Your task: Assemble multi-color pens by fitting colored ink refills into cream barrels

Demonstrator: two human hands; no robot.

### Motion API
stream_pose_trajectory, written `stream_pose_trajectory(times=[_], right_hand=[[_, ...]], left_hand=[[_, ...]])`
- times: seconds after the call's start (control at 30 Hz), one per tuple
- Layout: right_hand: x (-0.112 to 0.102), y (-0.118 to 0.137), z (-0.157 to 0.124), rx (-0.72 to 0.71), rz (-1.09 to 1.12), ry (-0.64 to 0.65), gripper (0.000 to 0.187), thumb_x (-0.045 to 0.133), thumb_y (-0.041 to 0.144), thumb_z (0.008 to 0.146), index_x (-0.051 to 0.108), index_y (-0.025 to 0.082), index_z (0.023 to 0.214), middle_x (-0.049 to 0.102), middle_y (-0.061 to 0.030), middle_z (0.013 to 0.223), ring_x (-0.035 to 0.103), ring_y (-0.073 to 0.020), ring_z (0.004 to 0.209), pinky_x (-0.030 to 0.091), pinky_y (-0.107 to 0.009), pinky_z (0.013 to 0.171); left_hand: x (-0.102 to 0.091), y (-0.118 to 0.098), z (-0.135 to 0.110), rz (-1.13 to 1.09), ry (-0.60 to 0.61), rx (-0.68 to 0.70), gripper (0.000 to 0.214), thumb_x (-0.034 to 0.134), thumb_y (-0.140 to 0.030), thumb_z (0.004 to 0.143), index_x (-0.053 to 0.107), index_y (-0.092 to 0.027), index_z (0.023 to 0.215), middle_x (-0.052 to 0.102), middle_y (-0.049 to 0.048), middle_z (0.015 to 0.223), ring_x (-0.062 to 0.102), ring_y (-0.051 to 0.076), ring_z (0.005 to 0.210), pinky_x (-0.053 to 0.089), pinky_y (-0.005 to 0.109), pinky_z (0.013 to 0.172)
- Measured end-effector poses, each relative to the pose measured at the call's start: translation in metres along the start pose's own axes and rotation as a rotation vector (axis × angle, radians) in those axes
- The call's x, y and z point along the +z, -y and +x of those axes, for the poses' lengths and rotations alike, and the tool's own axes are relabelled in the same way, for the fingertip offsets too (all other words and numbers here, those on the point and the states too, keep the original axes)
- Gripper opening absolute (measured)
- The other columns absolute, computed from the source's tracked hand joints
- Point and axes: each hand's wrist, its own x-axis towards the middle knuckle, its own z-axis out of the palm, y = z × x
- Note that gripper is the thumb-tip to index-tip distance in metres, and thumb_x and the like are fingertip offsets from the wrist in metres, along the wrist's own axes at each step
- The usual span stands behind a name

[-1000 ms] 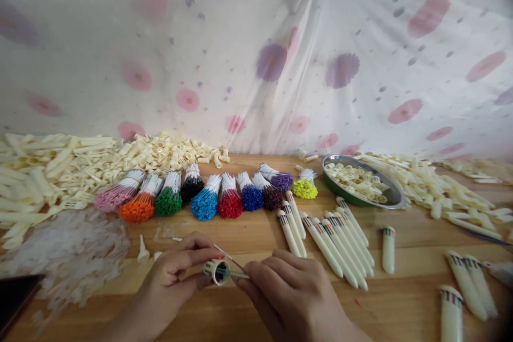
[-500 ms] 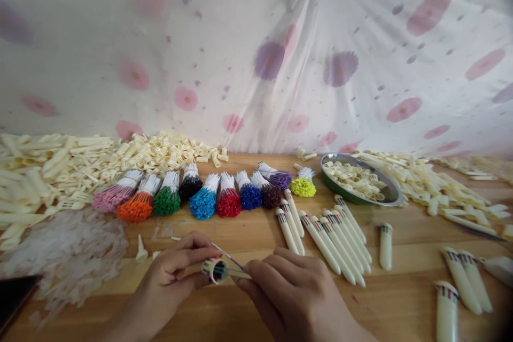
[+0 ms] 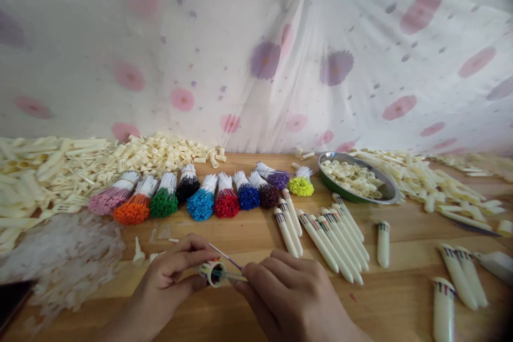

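Apparently, left hand [image 3: 173, 266] holds cream tube [image 3: 208, 271].

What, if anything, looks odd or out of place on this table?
The purple-tipped bundle looks askew: it lies nearly sideways, its coloured tips pointing right, while most other bundles point theirs toward the viewer.

Cream cylinder [image 3: 210, 273] in left grip [image 3: 175, 269], thin rods [image 3: 226, 258] in right grip [image 3: 287, 284]

Dim soft light; right corners dark, edges stretched, blurry
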Motion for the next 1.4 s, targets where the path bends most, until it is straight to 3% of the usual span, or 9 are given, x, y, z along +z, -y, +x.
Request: stream_pose_trajectory(times=[0.6,0.73,0.9,1.2,1.4], right_hand=[[0.0049,-0.0026,0.0017,-0.026,0.061,-0.099,0.021,0.046,0.016,0.091,0.062,0.015,0.077,0.061,-0.0003,0.057,0.052,-0.0108,0.048,0.040,-0.022,0.045],[0.0045,-0.0053,0.0013,-0.020,0.055,-0.129,0.022,0.045,0.015,0.090,0.061,0.015,0.074,0.059,0.0000,0.055,0.051,-0.0107,0.047,0.038,-0.022,0.043],[0.0054,-0.0043,-0.0003,0.022,0.044,-0.016,0.023,0.046,0.014,0.089,0.061,0.015,0.072,0.061,-0.0008,0.058,0.053,-0.0118,0.050,0.039,-0.024,0.045],[0.0080,-0.0026,-0.0009,-0.010,0.052,-0.081,0.020,0.046,0.013,0.089,0.062,0.015,0.077,0.060,-0.0003,0.057,0.052,-0.0107,0.048,0.039,-0.022,0.045],[0.0008,-0.0045,0.0013,0.031,0.083,-0.096,0.018,0.049,0.013,0.088,0.062,0.015,0.076,0.061,-0.0001,0.058,0.053,-0.0108,0.049,0.038,-0.023,0.047]], left_hand=[[-0.0027,-0.0036,-0.0006,0.013,-0.027,0.009,0.025,0.069,-0.014,0.071,0.076,-0.033,0.087,0.067,0.0011,0.081,0.065,0.017,0.078,0.053,0.023,0.069],[-0.0024,-0.0038,0.0014,0.060,-0.048,0.061,0.030,0.068,-0.012,0.070,0.076,-0.034,0.088,0.066,0.0009,0.080,0.065,0.016,0.077,0.054,0.022,0.069],[-0.0020,-0.0031,-0.0003,0.173,-0.081,0.146,0.034,0.067,-0.010,0.071,0.074,-0.037,0.091,0.067,0.0004,0.080,0.066,0.017,0.077,0.054,0.022,0.068],[-0.0048,-0.0035,-0.0024,0.290,-0.104,0.223,0.039,0.063,-0.007,0.072,0.073,-0.037,0.095,0.068,0.0002,0.085,0.066,0.017,0.081,0.053,0.023,0.071],[-0.0054,0.0030,-0.0016,0.240,-0.178,0.120,0.032,0.066,-0.005,0.068,0.074,-0.030,0.085,0.066,-0.0005,0.084,0.063,0.017,0.082,0.049,0.023,0.075]])
